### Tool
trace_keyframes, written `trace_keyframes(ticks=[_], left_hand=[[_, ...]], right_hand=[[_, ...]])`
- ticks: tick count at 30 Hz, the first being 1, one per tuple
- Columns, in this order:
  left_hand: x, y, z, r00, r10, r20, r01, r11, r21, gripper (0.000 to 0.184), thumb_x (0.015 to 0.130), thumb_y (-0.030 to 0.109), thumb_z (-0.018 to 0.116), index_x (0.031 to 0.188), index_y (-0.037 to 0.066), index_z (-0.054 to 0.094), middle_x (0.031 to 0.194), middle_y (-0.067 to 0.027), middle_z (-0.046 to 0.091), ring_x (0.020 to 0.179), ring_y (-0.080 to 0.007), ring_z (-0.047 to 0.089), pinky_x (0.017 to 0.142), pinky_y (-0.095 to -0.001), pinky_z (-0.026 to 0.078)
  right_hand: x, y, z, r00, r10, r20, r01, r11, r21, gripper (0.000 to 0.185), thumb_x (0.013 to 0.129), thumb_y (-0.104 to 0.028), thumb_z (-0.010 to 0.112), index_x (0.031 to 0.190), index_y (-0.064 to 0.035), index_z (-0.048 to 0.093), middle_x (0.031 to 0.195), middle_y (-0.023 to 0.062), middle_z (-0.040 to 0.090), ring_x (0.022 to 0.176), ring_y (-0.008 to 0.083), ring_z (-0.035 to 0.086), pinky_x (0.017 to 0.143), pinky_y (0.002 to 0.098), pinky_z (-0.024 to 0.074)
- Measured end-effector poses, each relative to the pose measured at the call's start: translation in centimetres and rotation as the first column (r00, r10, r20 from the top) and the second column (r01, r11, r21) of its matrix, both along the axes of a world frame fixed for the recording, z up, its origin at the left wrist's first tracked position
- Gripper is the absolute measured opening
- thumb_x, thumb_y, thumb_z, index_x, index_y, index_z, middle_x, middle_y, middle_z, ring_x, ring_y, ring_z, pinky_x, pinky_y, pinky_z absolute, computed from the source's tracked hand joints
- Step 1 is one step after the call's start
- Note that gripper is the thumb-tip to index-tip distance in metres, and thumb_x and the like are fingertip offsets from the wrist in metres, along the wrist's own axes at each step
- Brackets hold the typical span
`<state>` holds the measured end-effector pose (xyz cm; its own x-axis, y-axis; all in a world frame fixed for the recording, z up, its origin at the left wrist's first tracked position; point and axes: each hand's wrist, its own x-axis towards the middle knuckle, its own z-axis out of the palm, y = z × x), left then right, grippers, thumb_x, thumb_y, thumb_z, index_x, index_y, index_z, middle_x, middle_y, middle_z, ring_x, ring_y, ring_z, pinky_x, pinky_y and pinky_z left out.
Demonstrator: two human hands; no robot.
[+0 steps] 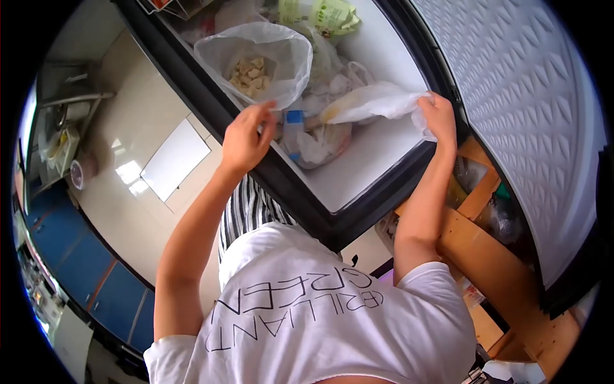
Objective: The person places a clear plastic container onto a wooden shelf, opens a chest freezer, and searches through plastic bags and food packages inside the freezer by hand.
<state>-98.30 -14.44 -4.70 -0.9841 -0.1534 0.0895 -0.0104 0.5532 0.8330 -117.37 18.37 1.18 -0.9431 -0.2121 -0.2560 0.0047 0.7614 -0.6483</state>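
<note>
An open chest freezer (358,182) holds several plastic bags. My right hand (438,118) grips the gathered end of a white plastic bag (377,101), which stretches to the left across the freezer with something yellowish at its far end. My left hand (248,136) is over the freezer's near left rim, fingers apart, close to the lower edge of an open clear bag (291,54) with pale chunks of food (249,77) in it. Below that bag lie a blue-capped container (294,117) and a knotted clear bag (326,144).
Green packets (320,16) lie at the freezer's far end, near a wire basket (169,8). The raised lid (511,96) stands on the right, above a wooden shelf (505,269). Blue cabinets (70,243) and a white sheet (174,160) on the floor are at left.
</note>
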Motion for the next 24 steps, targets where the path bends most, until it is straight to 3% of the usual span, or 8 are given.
trace_keyframes(ticks=[4, 8, 10, 14, 16, 18, 20, 24], left_hand=[[-0.2, 0.0, -0.9, 0.953, 0.286, -0.097, -0.276, 0.956, 0.103, 0.031, 0.088, -0.002, 0.048, 0.118, 0.004, 0.054, 0.105, -0.0144, 0.060, 0.093, -0.0259, 0.062, 0.080, -0.0326, 0.049], [0.0, -0.2, -1.2, 0.965, 0.263, -0.007, -0.262, 0.961, 0.087, 0.031, 0.093, -0.002, 0.042, 0.122, 0.002, 0.050, 0.117, -0.0114, 0.057, 0.104, -0.0210, 0.058, 0.090, -0.0298, 0.045], [-0.2, -0.1, -0.9, 0.967, 0.255, -0.012, -0.253, 0.965, 0.066, 0.030, 0.093, -0.002, 0.042, 0.121, 0.002, 0.051, 0.115, -0.0116, 0.058, 0.104, -0.0215, 0.058, 0.089, -0.0300, 0.046], [-0.3, 0.3, -0.8, 0.966, 0.243, -0.089, -0.242, 0.970, 0.017, 0.031, 0.087, -0.003, 0.049, 0.117, 0.004, 0.054, 0.102, -0.0141, 0.061, 0.092, -0.0257, 0.061, 0.080, -0.0325, 0.048], [-0.4, 0.4, -0.6, 0.969, 0.223, -0.105, -0.223, 0.975, 0.012, 0.031, 0.087, -0.003, 0.049, 0.117, 0.004, 0.055, 0.101, -0.0141, 0.061, 0.091, -0.0261, 0.061, 0.080, -0.0326, 0.048], [-0.3, 0.3, -0.6, 0.974, 0.213, -0.080, -0.215, 0.976, -0.024, 0.029, 0.088, -0.002, 0.049, 0.115, 0.004, 0.056, 0.101, -0.0138, 0.061, 0.090, -0.0260, 0.062, 0.078, -0.0326, 0.049], [-0.6, 0.5, -0.5, 0.973, 0.208, -0.098, -0.210, 0.977, -0.017, 0.028, 0.088, -0.002, 0.049, 0.114, 0.004, 0.056, 0.100, -0.0137, 0.062, 0.089, -0.0264, 0.062, 0.077, -0.0329, 0.049], [-0.4, 0.4, -0.6, 0.975, 0.210, -0.077, -0.214, 0.975, -0.052, 0.024, 0.089, -0.002, 0.049, 0.112, 0.003, 0.056, 0.097, -0.0138, 0.062, 0.086, -0.0275, 0.062, 0.076, -0.0336, 0.049]], right_hand=[[0.5, 0.3, 1.5, 0.999, -0.024, -0.028, 0.022, 0.997, -0.074, 0.025, 0.077, -0.018, 0.060, 0.084, 0.0063, 0.059, 0.061, 0.0128, 0.052, 0.056, 0.0142, 0.046, 0.055, 0.0313, 0.0417], [0.9, 0.4, 0.0, 0.989, 0.136, 0.055, -0.142, 0.981, 0.129, 0.027, 0.077, -0.019, 0.061, 0.084, 0.0068, 0.056, 0.064, 0.0190, 0.050, 0.056, 0.0182, 0.047, 0.056, 0.0323, 0.0427], [1.7, -0.2, -1.5, 0.993, 0.105, -0.049, -0.105, 0.994, -0.002, 0.026, 0.078, -0.019, 0.060, 0.083, 0.0063, 0.057, 0.063, 0.0178, 0.052, 0.056, 0.0186, 0.049, 0.057, 0.0326, 0.0437], [4.3, -3.2, -5.1, 0.988, -0.080, 0.130, 0.116, 0.946, -0.302, 0.024, 0.083, -0.023, 0.060, 0.084, 0.0005, 0.064, 0.064, 0.0132, 0.061, 0.053, 0.0167, 0.055, 0.053, 0.0312, 0.0444], [6.5, -5.2, -7.5, 0.989, -0.002, 0.151, 0.051, 0.944, -0.325, 0.023, 0.084, -0.025, 0.061, 0.084, -0.0017, 0.064, 0.065, 0.0122, 0.063, 0.052, 0.0153, 0.057, 0.051, 0.0306, 0.0448], [9.2, -8.3, -7.4, 0.960, 0.053, 0.275, -0.002, 0.984, -0.180, 0.023, 0.082, -0.024, 0.062, 0.083, -0.0005, 0.063, 0.066, 0.0154, 0.063, 0.058, 0.0230, 0.062, 0.054, 0.0362, 0.0474], [12.7, -9.6, -11.4, 0.963, 0.222, 0.155, -0.223, 0.975, -0.012, 0.027, 0.081, -0.026, 0.061, 0.082, 0.0006, 0.063, 0.071, 0.0204, 0.064, 0.068, 0.0346, 0.065, 0.061, 0.0431, 0.0489], [14.8, -10.8, -12.7, 0.932, 0.255, 0.259, -0.255, 0.966, -0.036, 0.034, 0.081, -0.032, 0.058, 0.082, 0.0023, 0.062, 0.078, 0.0252, 0.063, 0.076, 0.0421, 0.061, 0.067, 0.0466, 0.0469]])
